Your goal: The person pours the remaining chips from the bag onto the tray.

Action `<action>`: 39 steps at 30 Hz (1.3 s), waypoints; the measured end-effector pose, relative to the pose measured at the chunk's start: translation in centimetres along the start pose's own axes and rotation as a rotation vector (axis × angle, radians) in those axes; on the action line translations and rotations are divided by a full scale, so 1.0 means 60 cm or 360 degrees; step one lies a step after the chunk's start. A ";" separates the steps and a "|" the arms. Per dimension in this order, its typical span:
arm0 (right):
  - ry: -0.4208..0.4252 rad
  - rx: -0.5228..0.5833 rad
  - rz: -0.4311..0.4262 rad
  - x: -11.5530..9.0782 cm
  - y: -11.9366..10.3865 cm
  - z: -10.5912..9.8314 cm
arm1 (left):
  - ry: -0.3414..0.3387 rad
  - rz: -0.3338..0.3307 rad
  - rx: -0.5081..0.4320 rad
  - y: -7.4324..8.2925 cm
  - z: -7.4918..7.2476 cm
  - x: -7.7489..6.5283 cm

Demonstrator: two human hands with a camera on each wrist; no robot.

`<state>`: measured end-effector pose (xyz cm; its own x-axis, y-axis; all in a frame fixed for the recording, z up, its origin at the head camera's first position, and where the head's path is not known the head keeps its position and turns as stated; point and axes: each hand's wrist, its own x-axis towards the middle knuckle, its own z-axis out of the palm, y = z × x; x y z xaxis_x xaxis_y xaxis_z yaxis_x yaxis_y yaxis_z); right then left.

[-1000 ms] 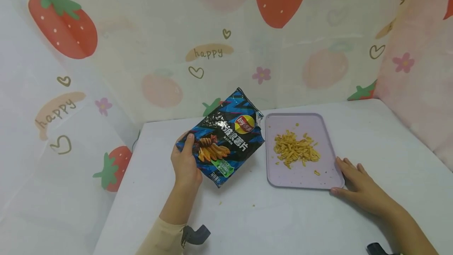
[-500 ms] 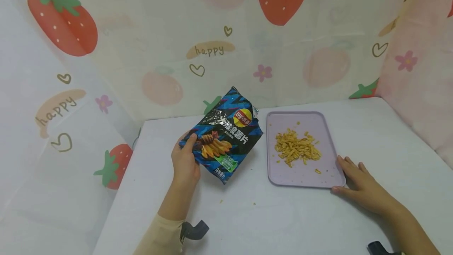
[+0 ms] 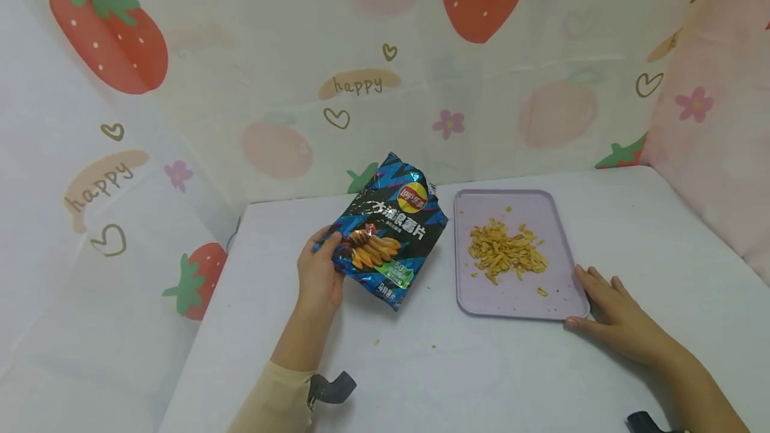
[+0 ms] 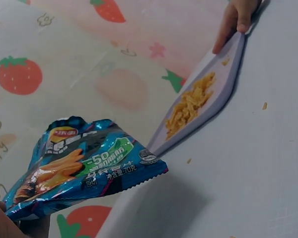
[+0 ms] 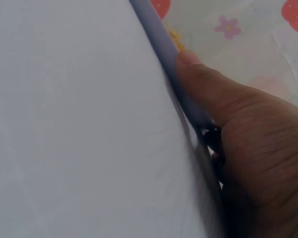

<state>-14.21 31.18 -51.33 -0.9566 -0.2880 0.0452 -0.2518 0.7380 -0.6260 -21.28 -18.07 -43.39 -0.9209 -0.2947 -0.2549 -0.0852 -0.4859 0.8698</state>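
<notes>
My left hand point(image 3: 319, 276) grips a blue and black Lay's chip bag point(image 3: 391, 229) by its lower left corner, thumb across the printed front. The bag is tilted above the table, and its upper right corner looks torn and crumpled. In the left wrist view the same chip bag point(image 4: 84, 163) shows its bottom seam. To its right a shallow lilac tray point(image 3: 499, 303) lies on the table with a heap of yellow potato chip sticks point(image 3: 505, 249) in it. My right hand point(image 3: 622, 319) rests at the tray's near right corner, its fingers along the right side and its thumb at the front edge.
A white table point(image 3: 481, 379) carries everything. Small crumbs point(image 3: 434, 346) lie on it in front of the bag and tray. A strawberry-printed curtain point(image 3: 499, 112) closes off the back and sides. Each wrist bears a black mount point(image 3: 333, 388).
My left hand has shifted slightly right and turned the chip bag more upright. My right hand has stayed at the tray's corner, and the chip sticks look unchanged.
</notes>
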 end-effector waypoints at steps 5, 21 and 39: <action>0.0009 -0.0008 -0.0010 0.001 0.002 -0.002 | -0.0022 -0.0045 -0.0029 -0.004 0.001 0.005; -0.0011 0.0008 0.0011 0.001 -0.004 -0.006 | 0.0003 -0.0110 -0.0013 -0.037 0.000 0.026; 0.0032 -0.0030 -0.0054 0.002 -0.003 0.000 | 0.0015 -0.0124 0.0125 -0.069 -0.008 0.039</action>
<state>-14.30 30.99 -51.22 -0.9501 -0.3009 0.0823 -0.2869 0.7394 -0.6091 -22.90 -17.17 -47.80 -0.9067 -0.2664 -0.3269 -0.1865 -0.4420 0.8774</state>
